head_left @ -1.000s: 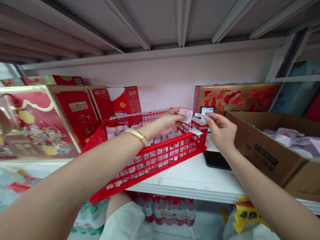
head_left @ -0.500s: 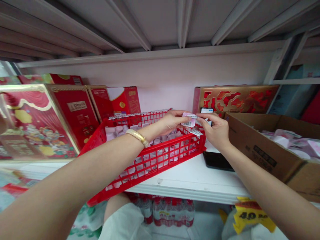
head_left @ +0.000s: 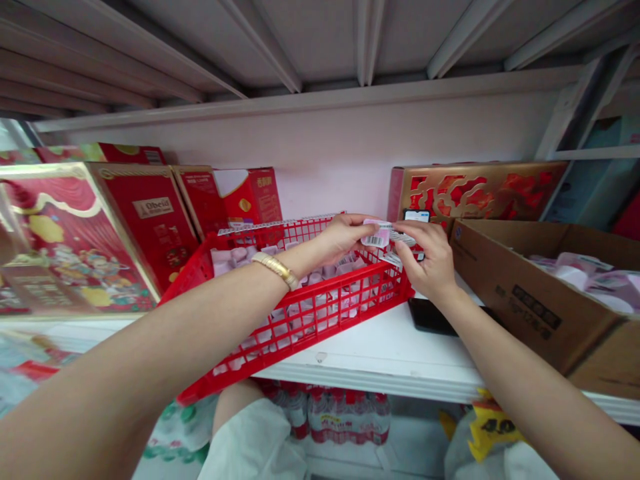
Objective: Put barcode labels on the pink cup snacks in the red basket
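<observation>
My left hand (head_left: 345,239) pinches a small pink-and-white packet (head_left: 378,236) with a barcode on its face, above the right end of the red plastic basket (head_left: 345,293). My right hand (head_left: 429,260) is close beside the packet, its fingers bent around a white strip of printed labels (head_left: 403,238); its exact grip is partly hidden. Another piece of label strip (head_left: 393,259) shows just below, over the basket's rim. Inside the basket lie many small pink packs (head_left: 235,257). A gold-coloured bracelet (head_left: 276,268) circles my left wrist.
An open cardboard box (head_left: 530,313) with similar pink packs stands at right. A black phone-like object (head_left: 430,317) lies on the white shelf (head_left: 340,360); a lit phone (head_left: 417,216) leans behind my right hand. Red gift boxes (head_left: 145,220) stand left. The upper shelf (head_left: 325,40) hangs overhead.
The right fingertips have parted from the packet's right edge, and more label strip shows between them. The packet has shifted slightly left and up in my left hand. The view has moved a little.
</observation>
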The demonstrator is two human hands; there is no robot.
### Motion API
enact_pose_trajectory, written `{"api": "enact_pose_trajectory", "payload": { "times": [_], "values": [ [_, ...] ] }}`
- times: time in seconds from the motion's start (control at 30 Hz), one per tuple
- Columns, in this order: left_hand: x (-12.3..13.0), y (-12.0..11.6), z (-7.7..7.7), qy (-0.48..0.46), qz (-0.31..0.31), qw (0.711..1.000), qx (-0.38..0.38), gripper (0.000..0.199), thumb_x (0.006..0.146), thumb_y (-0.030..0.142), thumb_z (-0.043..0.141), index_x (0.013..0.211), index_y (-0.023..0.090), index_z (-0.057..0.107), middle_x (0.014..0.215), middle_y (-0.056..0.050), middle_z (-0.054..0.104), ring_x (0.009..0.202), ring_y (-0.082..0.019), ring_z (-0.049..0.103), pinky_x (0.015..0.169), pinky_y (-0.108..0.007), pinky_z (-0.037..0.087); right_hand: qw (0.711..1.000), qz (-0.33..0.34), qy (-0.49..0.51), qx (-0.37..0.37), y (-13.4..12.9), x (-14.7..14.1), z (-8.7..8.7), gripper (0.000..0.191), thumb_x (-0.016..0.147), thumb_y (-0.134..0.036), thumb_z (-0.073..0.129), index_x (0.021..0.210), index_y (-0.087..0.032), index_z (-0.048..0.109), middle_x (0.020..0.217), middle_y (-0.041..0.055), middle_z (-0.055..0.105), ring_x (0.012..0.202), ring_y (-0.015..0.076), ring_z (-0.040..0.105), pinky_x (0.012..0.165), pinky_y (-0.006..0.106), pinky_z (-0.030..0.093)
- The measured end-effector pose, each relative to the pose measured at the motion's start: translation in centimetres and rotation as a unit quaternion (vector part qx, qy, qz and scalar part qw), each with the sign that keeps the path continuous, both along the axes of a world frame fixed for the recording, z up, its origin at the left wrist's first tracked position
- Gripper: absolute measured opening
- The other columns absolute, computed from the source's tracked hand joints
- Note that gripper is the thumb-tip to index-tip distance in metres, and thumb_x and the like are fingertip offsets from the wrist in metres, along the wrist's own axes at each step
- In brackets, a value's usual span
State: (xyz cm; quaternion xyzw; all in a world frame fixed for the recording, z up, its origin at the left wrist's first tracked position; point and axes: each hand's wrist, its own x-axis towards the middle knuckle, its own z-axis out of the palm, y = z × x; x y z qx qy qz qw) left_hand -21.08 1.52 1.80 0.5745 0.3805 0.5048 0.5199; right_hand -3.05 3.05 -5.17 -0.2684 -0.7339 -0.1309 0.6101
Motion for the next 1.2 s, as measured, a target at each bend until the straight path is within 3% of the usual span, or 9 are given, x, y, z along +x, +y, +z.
{"api": "enact_pose_trajectory", "payload": {
  "times": [0.47,0.73,1.2],
  "values": [
    [0.04,-0.10,-0.15,0.026,-0.021,0.999,0.026,0.017,0.085,0.004,0.061,0.095,0.010,0.074,0.079,-0.004,0.073,0.071,-0.011,0.068,0.076,-0.029,0.057,0.995,-0.066,-0.068,-0.003,-0.54,0.21,-0.84,0.035,0.093,-0.034,0.055,0.125,-0.027,0.068,0.113,0.0087,0.070,0.106,0.0264,0.061,0.092,0.043,0.042],
    [0.23,-0.38,0.14,0.047,-0.018,0.999,0.017,0.019,0.085,0.005,0.062,0.100,0.010,0.074,0.080,-0.005,0.074,0.071,-0.011,0.069,0.068,-0.025,0.057,0.997,-0.047,-0.033,0.047,-0.56,0.46,-0.83,0.030,0.095,-0.030,0.053,0.119,-0.025,0.071,0.102,0.0067,0.075,0.098,0.0233,0.064,0.087,0.039,0.042],
    [0.22,-0.63,0.20,0.034,-0.032,0.999,0.011,0.023,0.086,0.006,0.062,0.104,0.011,0.075,0.079,-0.006,0.075,0.069,-0.010,0.068,0.076,-0.027,0.058,0.997,-0.064,-0.048,0.021,-0.77,0.24,-0.86,0.033,0.095,-0.032,0.052,0.122,-0.027,0.070,0.102,0.0072,0.072,0.098,0.0240,0.062,0.087,0.041,0.042]
  ]
}}
